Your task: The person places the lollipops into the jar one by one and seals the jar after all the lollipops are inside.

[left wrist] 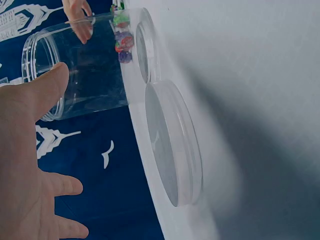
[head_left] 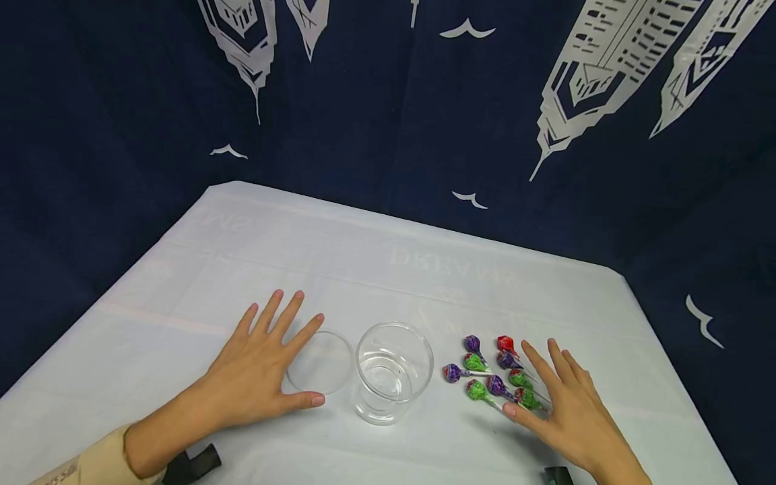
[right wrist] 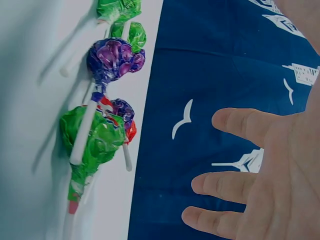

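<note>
A clear, lidless jar (head_left: 393,377) stands upright at the middle of the table's near side. Just left of it lies a round transparent lid (left wrist: 172,145), flat on the cloth. My left hand (head_left: 254,370) hovers by the lid with fingers spread, holding nothing. To the jar's right lie several wrapped lollipops (head_left: 475,389) in purple, green and red, their white sticks pointing mostly rightward. Over the right edge of these lollipops is my right hand (head_left: 572,417), fingers apart and nothing in its grasp. In the right wrist view a green lollipop (right wrist: 95,135) shows close up, below the palm.
A white cloth (head_left: 339,263) with faint lettering covers the table (head_left: 612,303). Behind it hangs a dark blue curtain (head_left: 376,121) printed with white towers and birds. Black straps (head_left: 192,465) show under the left wrist and beside the right one.
</note>
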A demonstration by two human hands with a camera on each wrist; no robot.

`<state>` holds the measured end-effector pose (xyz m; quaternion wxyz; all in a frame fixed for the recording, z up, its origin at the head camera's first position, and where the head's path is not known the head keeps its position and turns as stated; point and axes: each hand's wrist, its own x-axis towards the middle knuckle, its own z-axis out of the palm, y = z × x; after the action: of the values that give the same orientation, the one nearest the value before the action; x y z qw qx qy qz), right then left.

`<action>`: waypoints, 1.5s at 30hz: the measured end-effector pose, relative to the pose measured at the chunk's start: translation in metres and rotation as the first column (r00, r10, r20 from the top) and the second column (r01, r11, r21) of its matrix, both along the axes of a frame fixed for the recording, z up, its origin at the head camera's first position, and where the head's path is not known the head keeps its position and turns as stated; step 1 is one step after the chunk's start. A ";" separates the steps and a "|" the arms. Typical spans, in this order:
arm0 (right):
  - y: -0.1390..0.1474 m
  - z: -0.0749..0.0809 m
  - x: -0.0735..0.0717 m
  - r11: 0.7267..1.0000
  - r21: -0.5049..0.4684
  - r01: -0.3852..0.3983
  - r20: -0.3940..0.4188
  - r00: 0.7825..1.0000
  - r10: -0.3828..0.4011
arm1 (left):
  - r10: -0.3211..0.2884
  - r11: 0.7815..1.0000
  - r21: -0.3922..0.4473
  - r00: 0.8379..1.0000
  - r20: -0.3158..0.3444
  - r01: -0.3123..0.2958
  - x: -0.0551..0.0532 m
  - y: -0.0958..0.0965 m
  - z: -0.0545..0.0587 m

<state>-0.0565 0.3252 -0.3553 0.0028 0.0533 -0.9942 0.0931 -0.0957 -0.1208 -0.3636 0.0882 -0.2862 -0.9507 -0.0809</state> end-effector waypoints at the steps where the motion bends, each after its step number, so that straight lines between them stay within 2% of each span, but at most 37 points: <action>1: 0.000 0.000 0.000 1.000 0.002 0.000 -0.001 1.000 0.000 | 0.000 1.000 0.001 1.000 -0.001 0.000 0.000 0.000 0.000; 7: -0.004 0.000 0.002 1.000 -0.006 0.002 -0.026 1.000 -0.003 | 0.001 1.000 0.004 1.000 -0.013 -0.001 -0.001 0.000 -0.003; 12: -0.008 -0.001 0.001 0.999 -0.036 -0.017 -0.101 0.995 0.014 | -0.009 1.000 0.020 1.000 -0.017 0.010 -0.001 0.004 -0.001; 15: -0.009 -0.002 -0.001 0.997 -0.063 -0.047 -0.163 0.986 0.036 | -0.047 0.996 0.083 0.999 0.022 0.045 -0.002 0.011 0.002; 18: -0.008 -0.003 0.000 0.992 -0.100 -0.079 -0.228 0.972 0.055 | -0.117 0.978 0.179 0.991 0.068 0.103 -0.006 0.022 0.002; 21: -0.008 -0.006 0.000 0.983 -0.141 -0.116 -0.282 0.957 0.072 | -0.211 0.942 0.289 0.971 0.117 0.170 -0.013 0.032 -0.002; 24: -0.008 -0.008 0.001 0.974 -0.176 -0.145 -0.322 0.943 0.082 | -0.294 0.895 0.401 0.935 0.200 0.196 -0.021 0.039 -0.009; 27: -0.008 -0.010 0.001 0.965 -0.200 -0.167 -0.354 0.931 0.088 | -0.368 0.841 0.503 0.893 0.259 0.201 -0.026 0.044 -0.019; 32: -0.007 -0.013 0.000 0.957 -0.226 -0.180 -0.367 0.926 0.087 | -0.445 0.750 0.635 0.850 0.282 0.183 -0.033 0.048 -0.031; 37: -0.006 -0.017 0.000 0.957 -0.229 -0.179 -0.379 0.922 0.081 | -0.542 0.623 0.770 0.786 0.299 0.136 -0.035 0.051 -0.041; 39: -0.006 -0.018 0.000 0.956 -0.231 -0.183 -0.388 0.918 0.082 | -0.567 0.581 0.805 0.768 0.296 0.118 -0.035 0.052 -0.046; 42: -0.006 -0.020 -0.001 0.951 -0.234 -0.203 -0.414 0.906 0.091 | -0.560 0.568 0.819 0.768 0.309 0.085 -0.033 0.053 -0.053; 45: -0.005 -0.023 -0.002 0.940 -0.243 -0.238 -0.448 0.887 0.109 | -0.554 0.570 0.818 0.770 0.315 0.075 -0.033 0.055 -0.058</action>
<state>-0.0588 0.3200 -0.3787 0.2205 0.1610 -0.9355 0.2245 -0.1287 -0.0659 -0.4220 -0.0880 -0.3580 -0.7353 -0.5686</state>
